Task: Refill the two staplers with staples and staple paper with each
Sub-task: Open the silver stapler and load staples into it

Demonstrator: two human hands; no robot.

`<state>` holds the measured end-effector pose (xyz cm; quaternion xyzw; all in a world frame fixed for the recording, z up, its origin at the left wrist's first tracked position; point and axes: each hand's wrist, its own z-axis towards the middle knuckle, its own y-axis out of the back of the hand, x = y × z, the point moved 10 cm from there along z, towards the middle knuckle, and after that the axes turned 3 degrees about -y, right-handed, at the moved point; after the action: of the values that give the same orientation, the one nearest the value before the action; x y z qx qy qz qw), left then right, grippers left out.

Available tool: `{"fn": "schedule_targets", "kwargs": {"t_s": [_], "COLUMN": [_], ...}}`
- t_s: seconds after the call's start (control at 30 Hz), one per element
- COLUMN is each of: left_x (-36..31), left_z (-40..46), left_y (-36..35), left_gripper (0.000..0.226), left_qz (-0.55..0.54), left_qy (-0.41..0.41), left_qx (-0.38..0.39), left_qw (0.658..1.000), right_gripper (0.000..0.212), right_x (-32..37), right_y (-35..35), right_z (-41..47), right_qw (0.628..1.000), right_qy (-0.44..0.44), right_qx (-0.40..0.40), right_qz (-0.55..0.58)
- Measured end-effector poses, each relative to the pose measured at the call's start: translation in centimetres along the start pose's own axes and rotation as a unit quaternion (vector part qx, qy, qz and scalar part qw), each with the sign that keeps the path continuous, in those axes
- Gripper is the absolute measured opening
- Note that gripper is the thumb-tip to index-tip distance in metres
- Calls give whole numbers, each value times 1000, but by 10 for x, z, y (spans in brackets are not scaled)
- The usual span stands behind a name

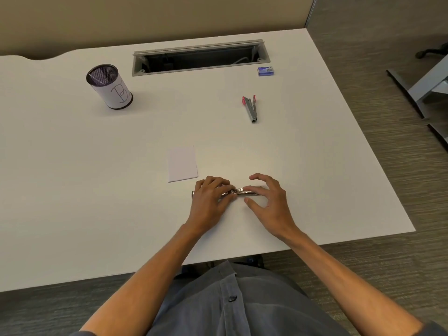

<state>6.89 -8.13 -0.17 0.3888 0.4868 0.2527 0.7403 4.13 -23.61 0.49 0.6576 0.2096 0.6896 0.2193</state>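
**Both hands on the near stapler, its length running left to right**

At the far left of the desk (60, 146) stands a mesh pen cup (109, 86) wrapped in paper, well apart from the work. Nearer the middle lies a small stack of paper (182, 163), flat, just beyond and to the left of the hands. The left hand (210, 198) comes next, its fingers curled over the left half of the metal stapler (244, 191), pinning it to the desk. The stapler's long axis lies crosswise to the person, one end poking out past the left hand. The right hand (268, 202) hovers at its right end with fingers spread and thumb low beside it; whether the fingertips touch the metal cannot be told. So the hands sit close together, the left clamped on the tool, the right loose. Farther back and to the right rests the second stapler (251, 108), pink-tipped and splayed open, pointing roughly towards the person. Beyond it the blue staple box (265, 71) sits by the cable slot (200, 58), nearer the right hand, which looks the likelier one to fetch it
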Motion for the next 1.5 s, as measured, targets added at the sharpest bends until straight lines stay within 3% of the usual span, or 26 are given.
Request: {"fn": "schedule_targets", "kwargs": {"t_s": [0.87, 1.27, 1.5], "left_x": [2, 2, 2], "left_z": [9, 9, 9], "left_y": [-3, -3, -2], "left_gripper": [12, 18, 17], "left_qz": [-60, -44, -46], "left_qy": [43, 46, 44], "left_qx": [44, 37, 34], "left_qw": [996, 997, 997], "right_gripper": [37, 32, 29], "right_x": [42, 6, 5], "right_y": [-19, 19, 16], "right_z": [-5, -8, -10], "right_qw": [986, 984, 964], "right_qy": [93, 44, 72], "right_qx": [32, -30, -4], "right_qz": [-134, -170, -256]}}
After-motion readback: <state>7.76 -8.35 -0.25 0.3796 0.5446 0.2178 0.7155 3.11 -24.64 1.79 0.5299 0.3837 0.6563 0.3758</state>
